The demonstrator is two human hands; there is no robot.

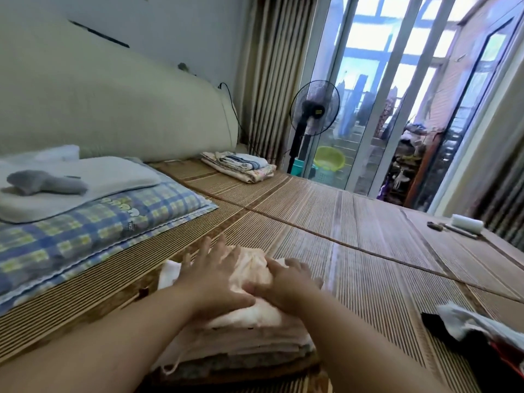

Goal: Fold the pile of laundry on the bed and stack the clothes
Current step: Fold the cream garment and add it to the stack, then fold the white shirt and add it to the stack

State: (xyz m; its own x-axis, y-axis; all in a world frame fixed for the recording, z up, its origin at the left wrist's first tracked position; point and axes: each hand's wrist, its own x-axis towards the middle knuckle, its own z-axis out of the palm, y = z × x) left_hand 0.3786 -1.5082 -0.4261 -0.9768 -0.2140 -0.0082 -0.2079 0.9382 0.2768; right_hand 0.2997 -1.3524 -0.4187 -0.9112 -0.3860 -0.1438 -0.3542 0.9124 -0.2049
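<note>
my left hand (215, 276) and right hand (286, 283) press open-palmed on the peach garment (251, 263) topping the folded stack (255, 344).

soft matt cloth stack (249, 347), ribbed woven bamboo mat (368, 251)

Laundry pile (476, 324) apparently half off-frame.

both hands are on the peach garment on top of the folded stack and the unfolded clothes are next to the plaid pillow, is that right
Not quite. The head view shows the unfolded clothes at the lower right, far from the plaid pillow. The left hand and right hand do rest on the peach garment on top of the folded stack.
</note>
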